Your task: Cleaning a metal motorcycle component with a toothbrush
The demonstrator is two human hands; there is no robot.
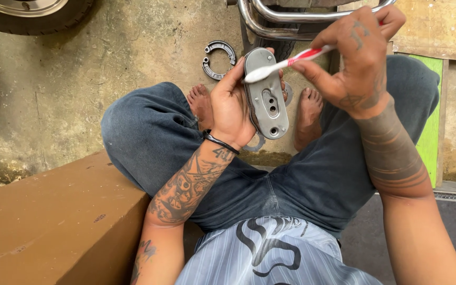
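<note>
The toothbrush (286, 63) is pinched between the thumb and fingers of the right hand (357, 58); its white head is laid on the upper end of the shoe (266, 92), and its red and white handle runs up to the right into the grip. The shoe, a grey metal brake shoe with holes in its face, is held upright in the left hand (230, 105), the fingers being curled round its left edge and the thumb hidden behind it. It is held above the knees, between both bare feet (308, 113). A black band (220, 141) is worn on the left wrist. A second pair of shoes (217, 58) lies on the concrete floor (106, 58) beyond the feet, just beside chrome pipes (281, 21). A brown step (54, 221) is seen at the left.
</note>
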